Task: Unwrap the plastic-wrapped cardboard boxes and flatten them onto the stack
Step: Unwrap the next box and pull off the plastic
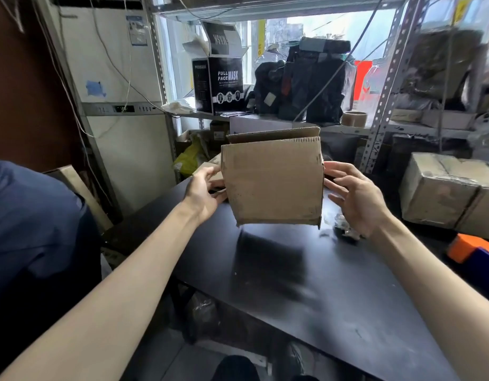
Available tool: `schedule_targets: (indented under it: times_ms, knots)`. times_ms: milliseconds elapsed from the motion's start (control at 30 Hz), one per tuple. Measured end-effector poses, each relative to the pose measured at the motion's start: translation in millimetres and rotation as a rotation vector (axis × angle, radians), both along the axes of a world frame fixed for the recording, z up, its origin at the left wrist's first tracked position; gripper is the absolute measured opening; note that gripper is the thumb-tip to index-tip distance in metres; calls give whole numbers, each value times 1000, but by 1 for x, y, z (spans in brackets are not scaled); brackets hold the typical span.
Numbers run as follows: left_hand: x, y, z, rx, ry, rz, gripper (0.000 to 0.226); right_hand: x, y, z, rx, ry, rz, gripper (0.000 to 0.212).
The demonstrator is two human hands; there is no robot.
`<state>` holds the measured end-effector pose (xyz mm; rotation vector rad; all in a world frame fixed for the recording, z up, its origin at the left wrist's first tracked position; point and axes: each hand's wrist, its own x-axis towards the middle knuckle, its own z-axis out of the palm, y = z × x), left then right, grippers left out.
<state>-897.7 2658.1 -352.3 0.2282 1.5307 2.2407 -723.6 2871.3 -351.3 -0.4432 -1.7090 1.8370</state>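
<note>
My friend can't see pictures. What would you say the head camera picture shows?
Two bare hands hold a brown cardboard box just above a black table: the left hand grips its left side, the right hand touches its right side with spread fingers. Behind are cluttered metal shelves with a black mask box; plastic-wrapped boxes sit at right.

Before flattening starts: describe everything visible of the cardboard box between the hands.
The cardboard box is brown corrugated board, scuffed, with no plastic wrap showing. Its top is open, rear flap up. It is held tilted above the black table; the left hand grips its left side, the right hand touches its right with straight fingers.
</note>
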Motion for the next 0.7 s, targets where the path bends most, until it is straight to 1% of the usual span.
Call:
schedule_targets:
  times_ms: [67,133,200,233,267,333,467,500,600,633,700]
  knots:
    - [-2,0,1,4,-8,13,32,-1,0,4,-6,-23,-42,32]
    - [-2,0,1,-34,17,19,32,-4,-2,9,-37,-43,-76,21]
    - [2,1,1,-119,85,-16,21,-7,-5,11,10,-103,-100,12]
    - [4,1,0,-170,125,-56,9,-10,-7,11,67,-151,-104,16]
    - [8,2,1,-218,158,-105,11,-12,-8,9,132,-203,-114,28]
    - [13,2,1,-250,190,-163,35,-18,-12,6,206,-280,-158,50]
    - [18,1,-3,-254,265,-299,73,-23,-17,3,317,-385,-286,91]
    - [20,2,-4,-284,296,-317,80,-24,-17,2,351,-390,-342,93]
    - [23,9,-8,-399,393,-272,90,-22,-21,9,495,-425,-484,80]
    - [24,11,-9,-423,425,-233,89,-21,-21,12,536,-429,-502,78]
    - [24,16,-10,-412,464,-126,83,-18,-22,18,580,-413,-507,72]
